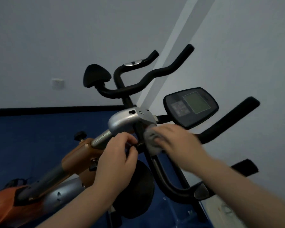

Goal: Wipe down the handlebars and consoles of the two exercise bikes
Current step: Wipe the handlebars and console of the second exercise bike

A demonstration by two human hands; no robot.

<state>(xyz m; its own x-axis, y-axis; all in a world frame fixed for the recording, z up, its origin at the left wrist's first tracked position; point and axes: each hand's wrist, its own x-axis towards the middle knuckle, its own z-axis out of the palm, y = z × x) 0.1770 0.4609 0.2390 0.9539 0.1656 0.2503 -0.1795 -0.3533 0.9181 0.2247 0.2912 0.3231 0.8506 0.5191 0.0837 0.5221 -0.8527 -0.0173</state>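
The near exercise bike has black handlebars [227,122], a silver clamp cover [123,120] and a dark console [191,107] with a grey screen. My right hand [176,142] presses a grey cloth [151,139] against the black handlebar stem just below the silver cover. My left hand [118,157] grips the stem area beside it, fingers curled around a black part. A lower handlebar loop [174,186] curves down to a sensor pad [201,191]. Behind stands the second bike's black handlebars [155,74], with a small silver console [133,63] and a black pad [95,76].
The orange and silver frame [76,158] of the near bike runs down to the lower left, with a black knob [80,135]. A black round part [138,191] sits under my left hand. Blue flooring [31,137] and a pale wall with a socket [57,83] lie behind.
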